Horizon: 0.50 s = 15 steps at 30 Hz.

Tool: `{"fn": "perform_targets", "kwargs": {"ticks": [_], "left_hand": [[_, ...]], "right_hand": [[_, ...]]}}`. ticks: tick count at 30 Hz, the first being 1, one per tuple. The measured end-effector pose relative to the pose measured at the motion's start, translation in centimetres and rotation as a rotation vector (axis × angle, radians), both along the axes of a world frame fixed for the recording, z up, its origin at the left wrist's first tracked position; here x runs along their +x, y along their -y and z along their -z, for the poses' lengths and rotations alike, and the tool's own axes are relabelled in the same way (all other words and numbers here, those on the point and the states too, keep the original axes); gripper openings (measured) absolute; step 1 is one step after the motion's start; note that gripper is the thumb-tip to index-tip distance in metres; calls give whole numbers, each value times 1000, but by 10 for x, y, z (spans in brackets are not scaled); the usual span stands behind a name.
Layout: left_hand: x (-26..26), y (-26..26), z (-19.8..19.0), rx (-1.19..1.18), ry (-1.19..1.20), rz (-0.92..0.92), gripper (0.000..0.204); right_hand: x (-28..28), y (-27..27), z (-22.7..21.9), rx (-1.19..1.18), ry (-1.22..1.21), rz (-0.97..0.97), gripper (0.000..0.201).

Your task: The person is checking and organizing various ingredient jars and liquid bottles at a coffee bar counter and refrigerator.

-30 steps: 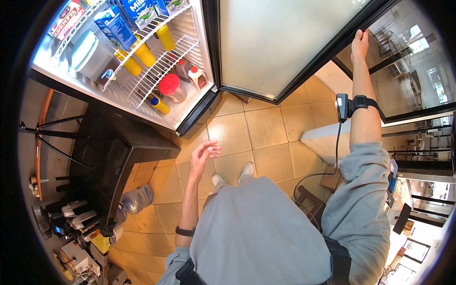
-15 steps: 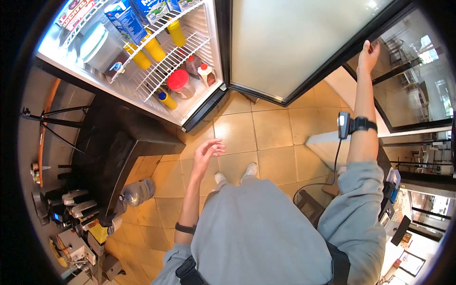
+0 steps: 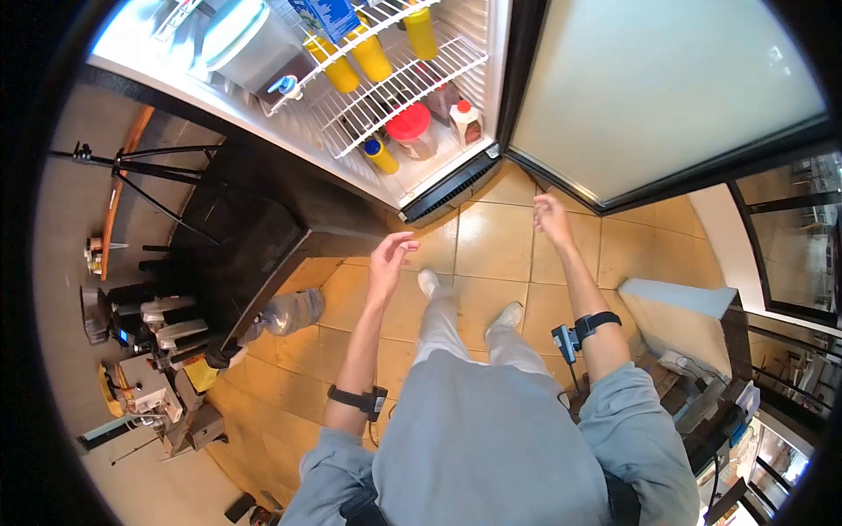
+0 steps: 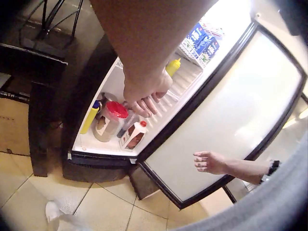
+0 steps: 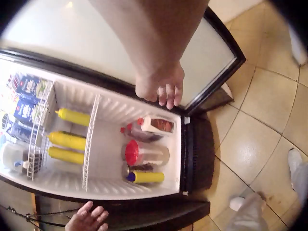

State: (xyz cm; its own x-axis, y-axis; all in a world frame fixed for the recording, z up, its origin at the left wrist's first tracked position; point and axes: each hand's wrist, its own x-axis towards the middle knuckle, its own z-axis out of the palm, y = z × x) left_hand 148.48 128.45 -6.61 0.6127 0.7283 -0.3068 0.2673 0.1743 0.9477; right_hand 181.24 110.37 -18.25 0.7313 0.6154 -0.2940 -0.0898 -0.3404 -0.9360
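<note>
An open upright fridge stands ahead, its glass door [image 3: 667,96] swung out to the right. My left hand [image 3: 390,263] hangs above the floor before it, fingers loosely bent and holding nothing. My right hand [image 3: 553,219] is by the door's lower corner in the head view, also with nothing in it. On the fridge floor are a red-lidded jar [image 3: 410,123], a white bottle with a red cap [image 3: 467,124] and a yellow bottle with a blue cap [image 3: 382,158]. Yellow squeeze bottles [image 5: 67,139] stand on a wire shelf [image 3: 403,96], with blue milk cartons [image 5: 29,110] higher up.
A clear container with a blue tap [image 3: 241,44] sits on an upper shelf. To the left is a dark counter [image 3: 237,210] with a tripod [image 3: 123,167] behind it and a large water bottle [image 3: 294,311] on the floor. A pale low block [image 3: 675,320] stands to the right.
My right hand has left the door's outer edge and come down and inward. The head view has turned toward the fridge, and my left hand keeps its loose pose.
</note>
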Motion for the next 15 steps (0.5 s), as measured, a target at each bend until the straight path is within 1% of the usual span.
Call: {"fn": "perform_targets", "kwargs": {"ticks": [1, 2, 4, 5, 7, 8, 10, 12, 13, 14, 15], "left_hand": [[-1, -13, 9, -6, 0, 0, 24], [0, -25, 19, -5, -11, 10, 24], [1, -47, 42, -63, -5, 32, 24], [2, -60, 54, -37, -16, 80, 25], [9, -85, 75, -57, -52, 144, 26], [9, -94, 85, -80, -81, 167, 26], [21, -117, 95, -84, -88, 237, 27], [28, -130, 100, -162, -157, 257, 28], [32, -137, 107, -181, -162, 281, 29], [35, -143, 114, -176, -175, 307, 29], [38, -146, 121, -199, -186, 321, 30]], "right_hand": [[-16, -18, 3, -67, -88, -74, 19], [-25, -38, 4, -65, -99, -64, 19], [-47, -71, 10, -202, -144, -228, 26], [-56, -89, 15, -198, -159, -197, 26], [-63, -129, 36, -232, -132, -274, 28], [-68, -145, 46, -235, -144, -248, 28], [-69, -186, 62, -187, 11, -315, 30], [-71, -219, 66, -219, -17, -289, 33], [-68, -234, 77, -248, -23, -287, 37], [-72, -247, 86, -186, 59, -228, 40], [-71, -258, 93, -192, 69, -209, 42]]}}
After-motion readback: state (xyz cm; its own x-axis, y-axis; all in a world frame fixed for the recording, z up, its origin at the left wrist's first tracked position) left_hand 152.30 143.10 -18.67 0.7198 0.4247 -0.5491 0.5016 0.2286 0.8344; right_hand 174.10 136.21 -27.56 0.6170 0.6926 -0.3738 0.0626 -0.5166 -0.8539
